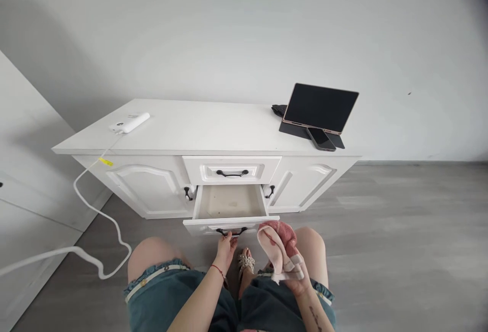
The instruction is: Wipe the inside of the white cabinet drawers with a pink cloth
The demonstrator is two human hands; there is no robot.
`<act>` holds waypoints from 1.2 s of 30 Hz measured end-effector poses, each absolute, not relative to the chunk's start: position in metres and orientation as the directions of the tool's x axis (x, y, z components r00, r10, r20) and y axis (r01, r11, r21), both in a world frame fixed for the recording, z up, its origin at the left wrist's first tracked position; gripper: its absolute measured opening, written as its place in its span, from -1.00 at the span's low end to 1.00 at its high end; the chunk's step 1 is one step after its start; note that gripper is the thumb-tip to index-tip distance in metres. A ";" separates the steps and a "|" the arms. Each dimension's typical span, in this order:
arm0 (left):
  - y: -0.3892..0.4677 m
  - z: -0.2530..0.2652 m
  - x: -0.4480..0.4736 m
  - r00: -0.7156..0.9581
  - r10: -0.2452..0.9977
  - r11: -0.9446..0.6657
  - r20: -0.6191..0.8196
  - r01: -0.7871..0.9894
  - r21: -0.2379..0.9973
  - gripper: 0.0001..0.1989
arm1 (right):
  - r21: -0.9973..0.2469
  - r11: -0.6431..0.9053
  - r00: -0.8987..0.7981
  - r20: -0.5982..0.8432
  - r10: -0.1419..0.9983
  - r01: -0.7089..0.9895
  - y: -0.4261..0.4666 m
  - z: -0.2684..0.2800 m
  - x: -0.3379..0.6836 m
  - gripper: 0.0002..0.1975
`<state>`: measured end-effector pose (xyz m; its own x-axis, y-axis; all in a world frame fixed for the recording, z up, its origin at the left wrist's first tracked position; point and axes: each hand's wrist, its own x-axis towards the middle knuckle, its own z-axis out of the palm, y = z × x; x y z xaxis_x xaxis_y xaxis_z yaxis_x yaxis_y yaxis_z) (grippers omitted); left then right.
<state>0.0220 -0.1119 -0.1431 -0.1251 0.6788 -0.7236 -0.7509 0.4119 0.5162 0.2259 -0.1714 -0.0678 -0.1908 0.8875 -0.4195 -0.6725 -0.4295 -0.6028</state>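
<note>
My left hand [226, 249], with a red string at its wrist, is closed on the black drawer handle [240, 232] of the lower drawer. That drawer [196, 224] is pulled out, and a few small dark specks show on its pale bottom. My right hand [299, 283] grips a pink and white cloth [282, 238] that is bunched up and hangs over my right knee, beside the drawer's right corner. The cloth hides most of my right fingers. Above, the upper drawer [251, 170] is closed.
The white cabinet [202, 126] stands against the wall. On it are a black-screened tablet [321, 108], a phone [321, 139], a dark item [278, 110] behind the tablet, and a white device [131, 123]. Its white cable [87, 197] hangs down at the left.
</note>
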 end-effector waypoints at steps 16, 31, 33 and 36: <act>-0.150 -0.159 0.026 -0.187 0.666 0.360 -0.722 -0.767 0.531 -0.73 | -0.687 -0.471 -0.274 -0.384 0.882 -0.554 -0.068 -0.040 0.155 -0.83; -0.153 -0.169 0.020 -0.190 0.635 0.340 -0.749 -0.801 0.492 -0.67 | -0.694 0.516 -0.829 -0.217 0.515 0.502 0.007 -0.136 0.046 -0.53; -0.155 -0.175 0.021 -0.189 0.633 0.334 -0.751 -0.808 0.485 -0.65 | -0.520 0.725 -0.892 -0.258 0.371 0.452 0.006 -0.143 0.044 -0.55; -0.155 -0.179 0.024 -0.181 0.622 0.346 -0.762 -0.809 0.476 -0.69 | -0.397 0.834 -0.913 -0.295 0.280 0.384 0.007 -0.156 0.041 -0.59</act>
